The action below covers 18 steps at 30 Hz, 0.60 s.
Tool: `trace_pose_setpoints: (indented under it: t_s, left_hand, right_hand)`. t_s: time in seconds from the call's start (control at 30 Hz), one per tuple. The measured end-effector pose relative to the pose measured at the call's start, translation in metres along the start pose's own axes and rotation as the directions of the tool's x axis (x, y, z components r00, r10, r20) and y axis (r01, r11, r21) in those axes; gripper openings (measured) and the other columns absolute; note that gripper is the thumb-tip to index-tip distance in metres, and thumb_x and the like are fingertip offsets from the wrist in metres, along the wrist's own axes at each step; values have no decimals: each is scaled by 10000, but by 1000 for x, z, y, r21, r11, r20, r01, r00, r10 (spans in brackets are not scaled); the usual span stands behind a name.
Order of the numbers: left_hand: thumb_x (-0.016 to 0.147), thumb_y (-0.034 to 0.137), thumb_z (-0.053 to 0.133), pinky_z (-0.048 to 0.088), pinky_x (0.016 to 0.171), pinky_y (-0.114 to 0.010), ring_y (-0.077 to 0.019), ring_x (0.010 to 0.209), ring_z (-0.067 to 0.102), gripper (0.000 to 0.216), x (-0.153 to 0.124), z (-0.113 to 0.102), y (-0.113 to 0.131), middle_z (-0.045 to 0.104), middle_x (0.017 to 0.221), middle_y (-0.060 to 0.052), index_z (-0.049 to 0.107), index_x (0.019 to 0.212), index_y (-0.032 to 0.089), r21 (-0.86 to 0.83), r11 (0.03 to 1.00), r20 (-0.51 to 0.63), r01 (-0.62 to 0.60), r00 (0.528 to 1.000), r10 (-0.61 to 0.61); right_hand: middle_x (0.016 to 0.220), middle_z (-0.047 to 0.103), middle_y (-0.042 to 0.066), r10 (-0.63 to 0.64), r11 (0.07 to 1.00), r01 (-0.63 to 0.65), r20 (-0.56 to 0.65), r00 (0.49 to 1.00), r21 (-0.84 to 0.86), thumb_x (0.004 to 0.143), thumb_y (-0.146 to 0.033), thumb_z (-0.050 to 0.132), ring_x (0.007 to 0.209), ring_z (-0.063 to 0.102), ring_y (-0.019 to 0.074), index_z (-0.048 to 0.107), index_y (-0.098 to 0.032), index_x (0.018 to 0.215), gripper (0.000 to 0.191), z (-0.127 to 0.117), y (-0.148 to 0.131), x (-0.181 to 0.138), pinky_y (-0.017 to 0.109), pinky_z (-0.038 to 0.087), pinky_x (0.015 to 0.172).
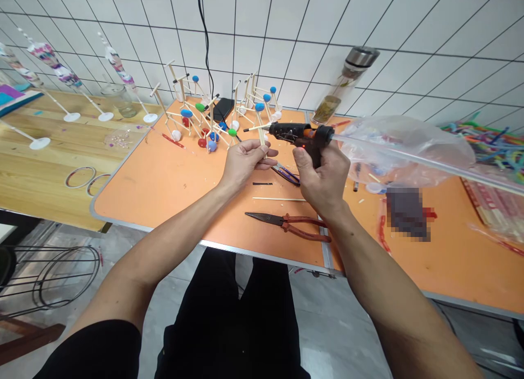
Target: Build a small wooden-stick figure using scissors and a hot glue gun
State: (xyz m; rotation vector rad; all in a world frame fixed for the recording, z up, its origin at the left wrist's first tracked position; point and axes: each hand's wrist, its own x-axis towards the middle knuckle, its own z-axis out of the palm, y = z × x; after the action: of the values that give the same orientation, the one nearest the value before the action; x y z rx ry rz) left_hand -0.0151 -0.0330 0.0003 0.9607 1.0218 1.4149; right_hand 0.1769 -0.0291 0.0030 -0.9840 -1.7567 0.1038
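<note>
In my right hand (325,177) is a black hot glue gun (292,132), its fingers wrapped round the handle and a long clear glue stick (426,159) running out of its back. A small red light glows on the gun. My left hand (248,160) pinches pale thin wooden sticks (261,134), which stand upright just by the gun's nozzle. Whether nozzle and sticks touch I cannot tell. Below the hands lie scissors (287,175), a loose wooden stick (278,199) and long-nose pliers (282,221) with red handles.
Behind my hands stand several small stick models (192,111) with coloured balls. A phone (223,110), a glass bottle (344,87), a plastic bag (405,144) and colourful pipe cleaners (487,141) are at the back. A wooden table (53,160) adjoins on the left.
</note>
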Motion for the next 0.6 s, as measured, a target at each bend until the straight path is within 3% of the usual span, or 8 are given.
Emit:
trace_pose_setpoints:
  t_s: [0.2,0.37,0.5,0.6]
  left_hand:
    - [979,416,903,672,740,-228,-172,827,877,278,0,0,0,899,1064,-98,795,1055,172,13,1000,-9,1,1000,-1]
    - [982,415,895,676,740,-227,-179,859,883,281,2,-1,-1,899,1069,-98,796,1083,172,6,1000,-12,-9,1000,10]
    - [1004,400,871,670,733,-216,-178,889,884,249,3,-3,3,898,1071,-96,791,1080,177,5,1000,-72,-26,997,26]
    - [995,428,883,682,755,-223,-184,918,886,279,5,-4,6,898,1085,-94,791,1104,188,22,999,-131,-35,991,38]
  right_hand:
    - [999,759,94,31,999,-31,27,999,5,1112,-764,522,938,767,306,769,-237,1278,605,0,1,0,529,656,902]
    - [909,739,69,20,999,-20,8,1000,-36,1103,-774,532,828,734,274,778,-232,1202,603,0,1,0,505,660,843]
    - [879,742,72,27,998,-29,-34,999,-61,1091,-769,564,802,731,268,782,-236,1131,577,0,1,1,486,655,824]
    - [959,788,85,93,996,-92,-72,993,21,1088,-730,606,870,761,270,756,-244,1165,514,0,9,6,472,666,847]
